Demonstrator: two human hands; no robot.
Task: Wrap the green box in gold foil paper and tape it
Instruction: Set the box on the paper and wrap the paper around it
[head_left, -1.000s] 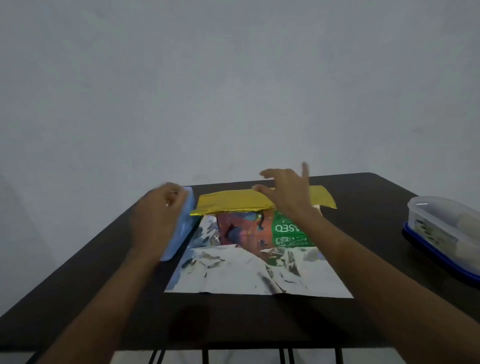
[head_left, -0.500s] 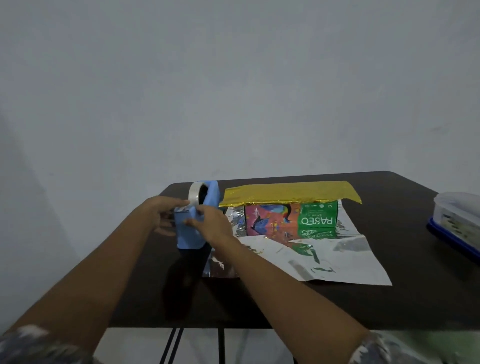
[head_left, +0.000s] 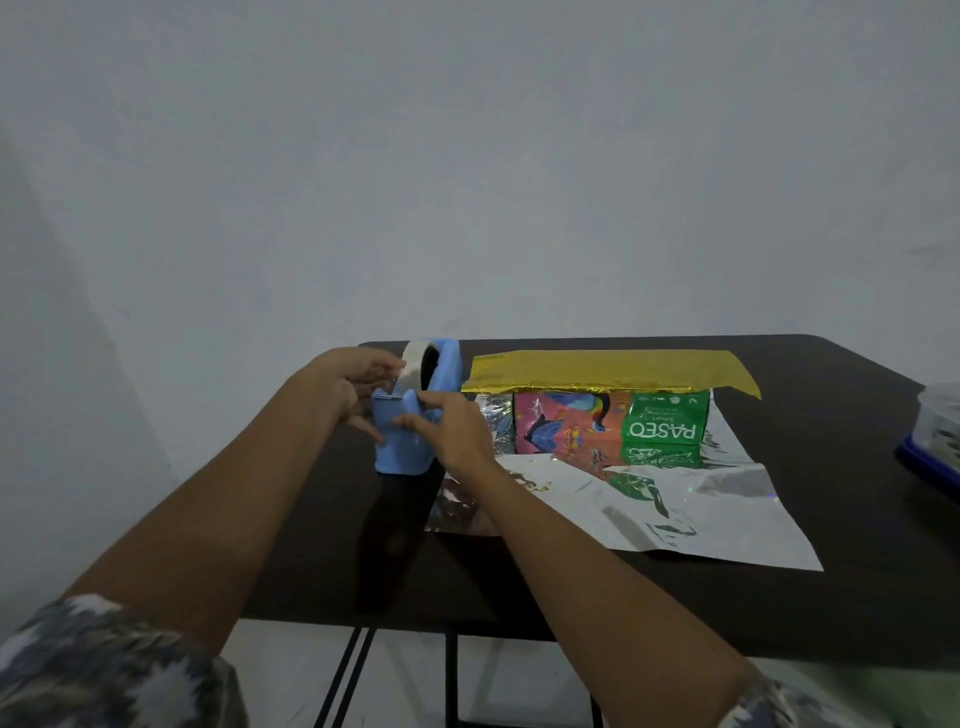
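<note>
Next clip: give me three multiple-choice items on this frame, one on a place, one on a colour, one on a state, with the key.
1. The tape dispenser stands: A) left of the green box; B) on top of it; C) right of it.
2. Its body is: A) red; B) blue; C) white.
3. The box's near face is: A) taped over; B) gold-covered; C) bare.
Key: 1 A, it stands off the box's left end; 2 B, its shell is blue; 3 C, the printed face shows below the gold foil on top.
</note>
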